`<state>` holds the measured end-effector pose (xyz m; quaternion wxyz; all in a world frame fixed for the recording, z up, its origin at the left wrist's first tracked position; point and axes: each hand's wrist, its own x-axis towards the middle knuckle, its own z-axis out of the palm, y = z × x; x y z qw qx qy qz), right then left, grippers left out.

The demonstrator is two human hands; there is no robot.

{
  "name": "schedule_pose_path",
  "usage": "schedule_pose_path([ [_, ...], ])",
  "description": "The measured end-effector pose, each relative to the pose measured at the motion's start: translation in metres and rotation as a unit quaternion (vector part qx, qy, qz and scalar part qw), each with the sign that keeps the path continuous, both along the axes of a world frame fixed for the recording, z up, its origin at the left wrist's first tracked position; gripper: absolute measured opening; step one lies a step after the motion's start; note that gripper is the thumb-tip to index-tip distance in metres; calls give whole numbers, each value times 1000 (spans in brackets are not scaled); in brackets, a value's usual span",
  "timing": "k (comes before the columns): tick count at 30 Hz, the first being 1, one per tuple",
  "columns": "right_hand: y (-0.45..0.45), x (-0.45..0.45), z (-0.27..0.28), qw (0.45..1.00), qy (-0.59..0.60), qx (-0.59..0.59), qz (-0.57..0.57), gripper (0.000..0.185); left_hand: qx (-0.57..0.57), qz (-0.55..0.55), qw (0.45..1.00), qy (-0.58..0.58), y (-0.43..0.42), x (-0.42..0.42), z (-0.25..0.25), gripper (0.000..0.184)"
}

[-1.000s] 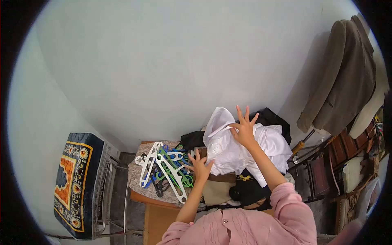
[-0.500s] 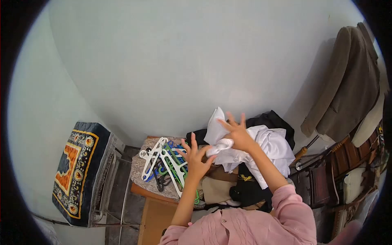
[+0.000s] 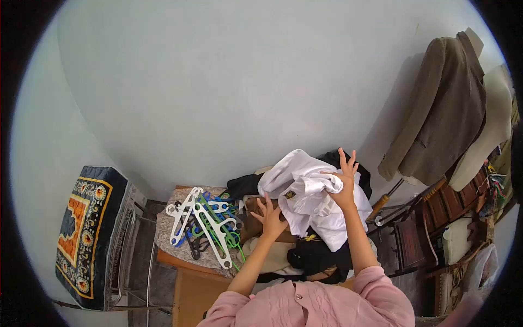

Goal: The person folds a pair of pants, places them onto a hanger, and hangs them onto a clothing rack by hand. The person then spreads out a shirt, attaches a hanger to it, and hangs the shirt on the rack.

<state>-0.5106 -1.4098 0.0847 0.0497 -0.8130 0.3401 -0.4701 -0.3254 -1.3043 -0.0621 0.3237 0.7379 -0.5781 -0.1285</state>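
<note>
A crumpled white shirt (image 3: pixel 310 196) with a dark label inside its collar lies over the clothes pile in front of me. My right hand (image 3: pixel 344 185) pinches the bunched collar at its right side, with some fingers stretched upward. Beside the shirt's left edge, my left hand (image 3: pixel 268 219) is open with its fingers apart; whether a fingertip touches the cloth, I cannot tell. Under the shirt are black clothing (image 3: pixel 318 257) and beige cloth (image 3: pixel 267 257). To the left of my left hand lies a heap of white, green, blue and black clothes hangers (image 3: pixel 210 223).
The hangers and clothes rest on a table with a patterned cover (image 3: pixel 166 231). A dark patterned rug (image 3: pixel 87 234) hangs over a metal rack at left. A brown jacket (image 3: pixel 441 103) hangs at right, above a wooden chair (image 3: pixel 417 240). The wall (image 3: pixel 234 98) stands directly behind the table.
The white shirt has been spread wider, and its collar label now shows. My left hand has come off the cloth it was pinching and opened. My right hand has moved right with the collar.
</note>
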Motion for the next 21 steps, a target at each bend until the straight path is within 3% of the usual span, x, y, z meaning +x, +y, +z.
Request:
schedule_pose_path([
  [4, 11, -10, 10, 1000, 21, 8, 15, 32, -131, 93, 984, 78, -15, -13, -2, 54],
  [7, 17, -16, 7, 998, 51, -2, 22, 33, -144, 90, 979, 116, -23, -17, 5, 48],
  [8, 19, -18, 6, 998, 56, -5, 26, 32, -187, 102, 969, 127, -27, -18, 1, 33],
  [11, 28, -23, 10, 997, 74, -11, 33, 34, -245, 106, 958, 102, -35, -7, -8, 24],
  [13, 39, -29, 24, 984, 176, -11, 32, 35, -298, 131, 939, 112, -21, -5, 36, 15],
  [17, 55, -34, 46, 954, 297, 17, 29, 61, -354, 130, 926, -8, 0, 8, 81, 10],
  [18, 54, -30, 42, 961, 274, -24, 22, 81, -366, 102, 924, -47, 8, 6, 95, 10],
  [21, 63, -14, 53, 973, 216, 45, 67, 90, -373, 50, 920, -110, 22, -6, 113, 8],
])
